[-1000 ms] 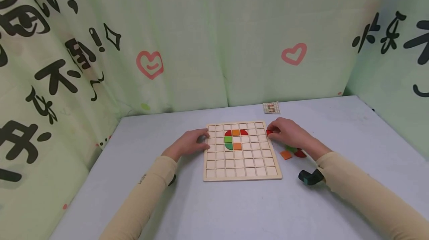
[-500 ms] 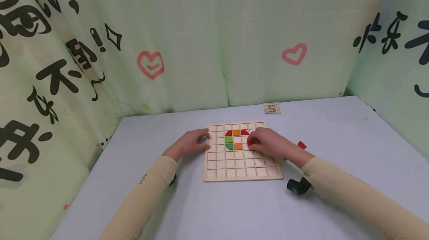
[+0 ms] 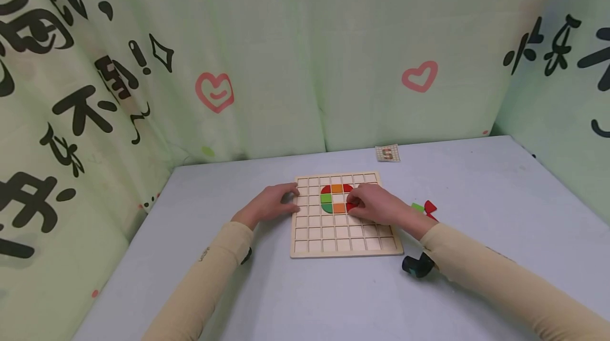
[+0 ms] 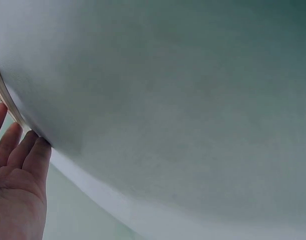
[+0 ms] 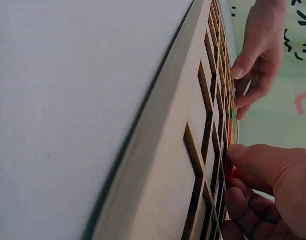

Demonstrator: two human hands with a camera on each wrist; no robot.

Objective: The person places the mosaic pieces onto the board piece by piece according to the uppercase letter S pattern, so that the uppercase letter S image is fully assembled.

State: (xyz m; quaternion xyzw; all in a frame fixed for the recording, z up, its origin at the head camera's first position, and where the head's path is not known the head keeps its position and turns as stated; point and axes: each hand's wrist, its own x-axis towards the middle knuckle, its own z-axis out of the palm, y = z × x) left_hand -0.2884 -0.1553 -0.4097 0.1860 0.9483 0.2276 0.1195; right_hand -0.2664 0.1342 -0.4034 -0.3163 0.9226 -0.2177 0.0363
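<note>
A wooden grid board [image 3: 347, 256] lies on the table. Set in its cells are two red quarter-round tiles, an orange square tile [image 3: 337, 188] between them, a light green square tile [image 3: 326, 198], a dark green quarter-round tile [image 3: 326, 207] and a lower orange square tile [image 3: 339, 208]. My right hand [image 3: 381, 205] pinches a red tile [image 5: 229, 170] between thumb and fingers, down at the cell right of the lower orange square. At the board's left edge rests my left hand [image 3: 269, 204], its fingertips touching the rim; in the left wrist view these fingers [image 4: 37, 155] are nearly straight.
Right of the board, partly behind my right forearm, lie a loose green tile [image 3: 418, 207] and loose red tiles [image 3: 430, 206]. A small pattern card [image 3: 387, 153] sits near the table's back edge. A green curtain [image 3: 267, 65] stands behind the table.
My right hand has carried the red tile left, from beside the board's right edge to the cell next to the lower orange tile. My left hand has stayed in place.
</note>
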